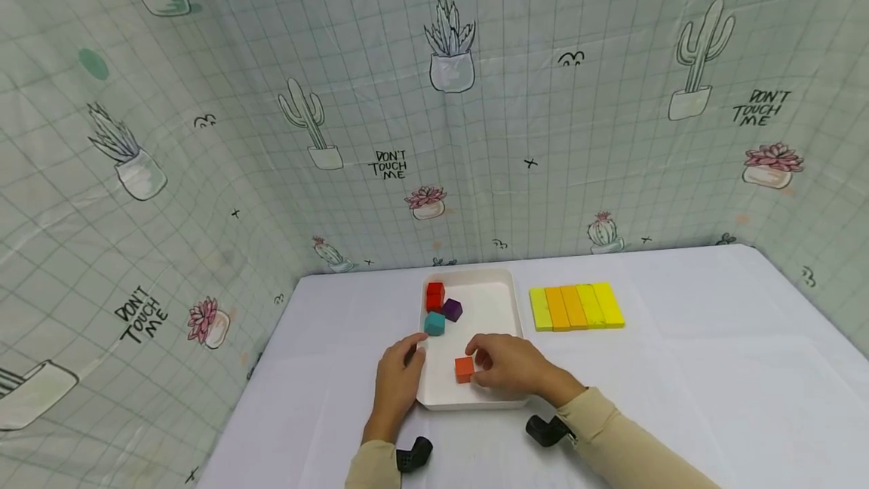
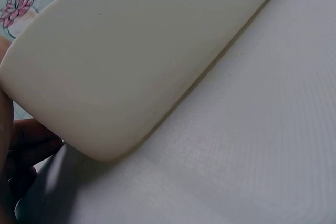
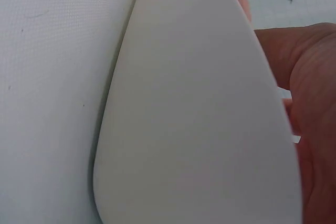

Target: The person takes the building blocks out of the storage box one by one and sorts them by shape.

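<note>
An orange-red cube (image 1: 465, 370) sits in the near part of a white tray (image 1: 475, 402). My right hand (image 1: 509, 364) reaches over the tray's right side and pinches this cube, the index fingertip at its far edge and the thumb at its right side. At the tray's left wall, my left hand (image 1: 399, 376) holds the rim, thumb at the top and fingers outside. Two red cubes (image 1: 435, 297), a purple cube (image 1: 452, 310) and a teal block (image 1: 434, 324) stand in the tray's far left part. Both wrist views mostly show the tray's outer wall (image 2: 115, 66).
Right of the tray, several yellow and orange bars (image 1: 575, 307) lie side by side on the white table (image 1: 679, 398). A patterned cloth (image 1: 516, 119) hangs behind and at the sides. Black wrist devices (image 1: 547, 430) sit below the hands.
</note>
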`<state>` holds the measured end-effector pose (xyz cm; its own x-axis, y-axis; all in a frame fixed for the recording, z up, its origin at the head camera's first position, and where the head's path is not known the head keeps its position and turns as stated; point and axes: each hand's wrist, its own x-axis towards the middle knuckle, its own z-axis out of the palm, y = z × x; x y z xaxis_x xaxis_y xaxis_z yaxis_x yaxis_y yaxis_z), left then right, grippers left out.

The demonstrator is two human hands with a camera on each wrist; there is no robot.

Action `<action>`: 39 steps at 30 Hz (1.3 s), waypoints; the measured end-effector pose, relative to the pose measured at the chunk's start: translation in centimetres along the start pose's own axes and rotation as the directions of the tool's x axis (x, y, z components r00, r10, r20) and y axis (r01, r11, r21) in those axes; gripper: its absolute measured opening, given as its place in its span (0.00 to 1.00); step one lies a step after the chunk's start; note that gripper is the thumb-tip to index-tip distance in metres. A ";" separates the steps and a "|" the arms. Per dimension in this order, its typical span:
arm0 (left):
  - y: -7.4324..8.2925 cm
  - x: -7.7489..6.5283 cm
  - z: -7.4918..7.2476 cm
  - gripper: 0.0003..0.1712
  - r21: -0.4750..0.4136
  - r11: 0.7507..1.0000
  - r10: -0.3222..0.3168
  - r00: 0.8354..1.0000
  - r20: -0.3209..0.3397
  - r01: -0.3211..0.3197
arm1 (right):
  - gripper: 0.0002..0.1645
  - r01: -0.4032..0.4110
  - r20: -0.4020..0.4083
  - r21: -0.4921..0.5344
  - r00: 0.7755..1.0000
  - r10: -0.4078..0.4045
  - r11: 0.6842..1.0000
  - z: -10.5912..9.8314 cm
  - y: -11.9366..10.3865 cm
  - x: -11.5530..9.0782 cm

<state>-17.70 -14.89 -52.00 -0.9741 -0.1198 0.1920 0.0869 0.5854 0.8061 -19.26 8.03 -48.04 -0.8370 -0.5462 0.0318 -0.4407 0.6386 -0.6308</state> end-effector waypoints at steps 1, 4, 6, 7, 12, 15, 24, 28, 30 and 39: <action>0.0 0.0 0.0 0.16 0.004 1.000 -0.004 1.000 -0.001 0.004 | 0.18 -0.008 0.000 -0.002 1.000 0.008 1.000 0.1 0.0 0.0; -0.1 -0.1 0.0 0.15 0.012 1.000 -0.006 1.000 -0.003 0.006 | 0.20 -0.022 0.000 -0.019 1.000 0.022 1.000 0.3 0.0 0.0; -0.2 -0.1 0.1 0.15 0.013 1.000 -0.001 1.000 -0.008 0.001 | 0.20 -0.024 -0.003 -0.036 1.000 0.023 0.999 0.3 0.0 0.0; -0.2 0.0 0.1 0.15 0.015 1.000 0.001 1.000 -0.009 -0.001 | 0.20 -0.022 -0.007 -0.042 1.000 0.022 0.999 0.3 0.0 0.0; -0.1 0.1 0.1 0.15 0.015 1.000 0.006 1.000 -0.014 -0.006 | 0.18 -0.010 -0.026 -0.054 1.000 0.009 0.998 0.2 0.1 0.0; -0.1 0.0 0.2 0.15 0.020 1.000 0.004 1.000 -0.016 -0.004 | 0.17 -0.011 -0.031 -0.050 0.999 0.009 0.999 0.3 0.1 -0.1; 0.0 0.0 0.1 0.15 0.027 1.000 -0.007 1.000 -0.019 0.007 | 0.16 -0.011 -0.094 0.019 0.996 0.013 1.000 0.6 0.5 -0.1; 0.0 0.0 0.1 0.15 0.019 1.000 -0.009 1.000 -0.016 0.010 | 0.14 0.009 -0.143 0.111 0.990 0.007 0.994 0.5 0.6 -0.3; 0.0 0.0 0.1 0.15 0.014 1.000 -0.009 1.000 -0.014 0.010 | 0.14 0.011 -0.168 0.172 0.986 0.018 0.985 0.4 0.6 -0.5; 0.1 0.1 0.0 0.16 -0.001 1.000 -0.010 1.000 -0.006 0.010 | 0.17 -0.025 -0.315 0.422 0.933 0.172 0.906 -0.1 -0.2 -2.5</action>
<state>-17.77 -14.87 -51.91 -0.9737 -0.1302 0.1872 0.0775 0.5830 0.8088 -17.09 9.36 -47.94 -0.9593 -0.2291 0.1651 -0.2418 0.3641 -0.8994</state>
